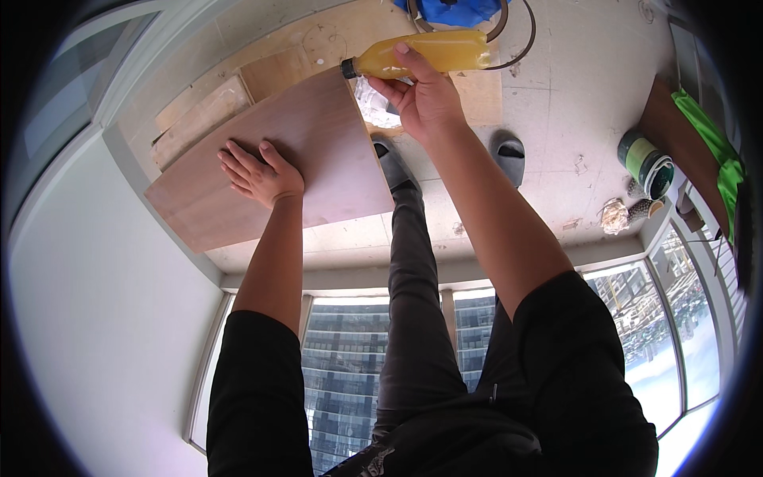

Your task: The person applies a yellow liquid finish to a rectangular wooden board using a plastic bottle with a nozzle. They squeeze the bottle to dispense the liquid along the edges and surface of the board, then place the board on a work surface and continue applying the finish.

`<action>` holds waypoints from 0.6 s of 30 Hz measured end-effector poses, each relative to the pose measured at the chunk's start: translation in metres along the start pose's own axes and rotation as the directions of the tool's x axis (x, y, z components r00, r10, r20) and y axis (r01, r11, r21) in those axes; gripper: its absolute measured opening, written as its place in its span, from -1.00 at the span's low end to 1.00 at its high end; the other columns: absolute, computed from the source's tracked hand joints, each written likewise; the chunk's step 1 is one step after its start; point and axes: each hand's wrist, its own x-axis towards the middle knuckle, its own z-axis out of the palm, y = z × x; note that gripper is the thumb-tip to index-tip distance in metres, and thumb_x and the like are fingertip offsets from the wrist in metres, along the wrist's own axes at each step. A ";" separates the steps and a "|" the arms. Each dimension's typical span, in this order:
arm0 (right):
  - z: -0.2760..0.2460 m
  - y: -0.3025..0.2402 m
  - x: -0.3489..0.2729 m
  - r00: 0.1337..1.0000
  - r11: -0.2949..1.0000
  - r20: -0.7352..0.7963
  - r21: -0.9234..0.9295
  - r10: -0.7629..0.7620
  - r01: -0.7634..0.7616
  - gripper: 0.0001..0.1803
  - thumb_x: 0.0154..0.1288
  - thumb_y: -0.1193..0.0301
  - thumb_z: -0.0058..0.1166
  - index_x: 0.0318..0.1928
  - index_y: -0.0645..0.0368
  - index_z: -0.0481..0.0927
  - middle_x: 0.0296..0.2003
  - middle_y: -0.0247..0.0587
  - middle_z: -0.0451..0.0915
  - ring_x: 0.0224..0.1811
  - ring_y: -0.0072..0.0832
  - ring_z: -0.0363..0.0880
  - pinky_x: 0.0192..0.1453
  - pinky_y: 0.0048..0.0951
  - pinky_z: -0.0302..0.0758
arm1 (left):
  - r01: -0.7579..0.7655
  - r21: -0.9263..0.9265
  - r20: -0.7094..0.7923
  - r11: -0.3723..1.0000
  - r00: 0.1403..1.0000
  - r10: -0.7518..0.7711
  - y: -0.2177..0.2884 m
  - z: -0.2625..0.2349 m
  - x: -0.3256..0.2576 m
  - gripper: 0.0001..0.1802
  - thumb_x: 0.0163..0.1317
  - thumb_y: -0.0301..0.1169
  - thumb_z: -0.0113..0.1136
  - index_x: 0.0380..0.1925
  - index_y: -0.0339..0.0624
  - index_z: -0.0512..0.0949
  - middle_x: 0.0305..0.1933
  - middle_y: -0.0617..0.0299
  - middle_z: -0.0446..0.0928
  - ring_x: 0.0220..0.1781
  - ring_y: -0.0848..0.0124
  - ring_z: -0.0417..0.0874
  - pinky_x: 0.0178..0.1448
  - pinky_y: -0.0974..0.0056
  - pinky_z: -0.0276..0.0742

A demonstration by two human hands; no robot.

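Observation:
My left hand (261, 173) lies flat with fingers spread on a brown wood-grain board (326, 179). In my right hand (429, 99) is a clear plastic bottle (445, 49) of yellow liquid, tipped on its side. Its black cap (348, 68) points left, over the board's far right corner. My right thumb rests along the bottle's side, and the other fingers are partly hidden beneath it. Whether anything comes out of the cap does not show.
Wood pieces (203, 119) lie beyond the board. Crumpled white plastic (377, 103) sits beside its right edge. A dark can (645, 164) and crumpled scraps (616, 215) stand at the right. A blue bag (453, 11) and a dark hose (528, 40) lie at the far side.

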 end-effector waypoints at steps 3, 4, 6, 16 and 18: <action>-0.001 0.000 0.005 1.000 1.000 0.014 0.006 -0.001 0.001 -0.45 0.30 0.34 0.35 0.17 0.21 0.37 0.07 -0.10 0.52 0.08 -0.14 0.63 0.16 -0.20 0.72 | -0.009 0.011 -0.006 1.000 1.000 0.009 -0.001 0.001 0.000 -0.19 0.46 0.17 -0.27 0.58 0.04 -0.01 0.68 0.11 -0.13 0.69 0.12 -0.15 0.64 -0.16 -0.23; -0.002 0.000 0.006 1.000 1.000 0.018 0.009 0.002 -0.002 -0.45 0.30 0.35 0.35 0.17 0.21 0.37 0.07 -0.10 0.52 0.09 -0.14 0.63 0.15 -0.20 0.72 | -0.013 0.017 -0.008 1.000 1.000 0.013 -0.002 0.002 0.000 -0.19 0.46 0.17 -0.27 0.58 0.05 -0.02 0.69 0.12 -0.14 0.69 0.13 -0.14 0.63 -0.15 -0.22; -0.007 0.000 0.000 1.000 1.000 0.004 0.000 0.027 -0.027 -0.43 0.22 0.37 0.40 0.14 0.20 0.38 0.00 -0.11 0.55 -0.02 -0.18 0.67 0.01 -0.26 0.75 | -0.009 -0.001 -0.004 1.000 1.000 0.009 -0.001 0.002 -0.001 -0.18 0.46 0.18 -0.27 0.58 0.03 -0.02 0.68 0.09 -0.13 0.69 0.12 -0.15 0.64 -0.16 -0.25; -0.061 0.015 -0.062 0.978 0.982 -0.113 -0.049 0.175 -0.181 -0.44 0.34 0.32 0.30 0.22 0.21 0.32 0.08 -0.06 0.53 0.05 -0.14 0.67 0.11 -0.23 0.73 | -0.006 0.002 -0.011 1.000 1.000 0.006 0.001 0.000 -0.001 -0.19 0.46 0.16 -0.25 0.58 0.02 0.00 0.68 0.10 -0.12 0.69 0.14 -0.13 0.64 -0.15 -0.23; -0.069 0.019 -0.077 0.971 0.981 -0.150 -0.023 0.188 -0.193 -0.48 0.27 0.35 0.37 0.13 0.20 0.40 -0.04 -0.12 0.60 -0.06 -0.28 0.71 -0.02 -0.30 0.76 | -0.010 0.007 -0.013 1.000 1.000 0.010 0.000 0.002 -0.001 -0.19 0.46 0.16 -0.24 0.58 0.02 0.00 0.68 0.10 -0.12 0.69 0.14 -0.13 0.64 -0.15 -0.23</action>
